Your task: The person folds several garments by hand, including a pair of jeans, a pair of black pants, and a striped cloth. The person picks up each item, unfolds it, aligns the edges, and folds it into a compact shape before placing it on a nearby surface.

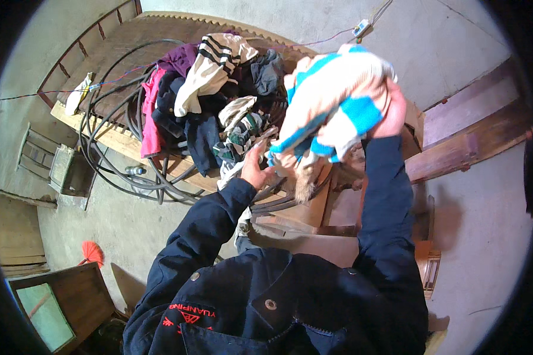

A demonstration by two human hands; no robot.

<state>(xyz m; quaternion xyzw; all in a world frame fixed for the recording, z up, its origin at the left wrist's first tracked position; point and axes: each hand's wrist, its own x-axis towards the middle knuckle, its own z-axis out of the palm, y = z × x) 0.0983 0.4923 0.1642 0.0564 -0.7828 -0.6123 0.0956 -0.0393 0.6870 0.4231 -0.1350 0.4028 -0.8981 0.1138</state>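
A knitted garment with blue, white and pale peach bands (324,104) hangs raised over the right part of the bed. My right hand (393,111) grips it at its right side, with folds of the knit bunched against the fingers. By the garment's lower left edge is my left hand (255,166), thumb and fingers apart; whether they hold the edge cannot be made out. Behind it lies a heap of clothes: a cream garment with black stripes (217,66), a pink one (150,115), a purple one (180,60) and dark trousers (203,142). Brown fur trim (305,184) shows below the knit.
Thick black hose or cable (109,166) lies in loops across the wooden bed (129,55) and over its front edge. A power strip (361,28) is on the wall side. A wooden beam (471,148) stands right; a red broom head (92,253) is at lower left.
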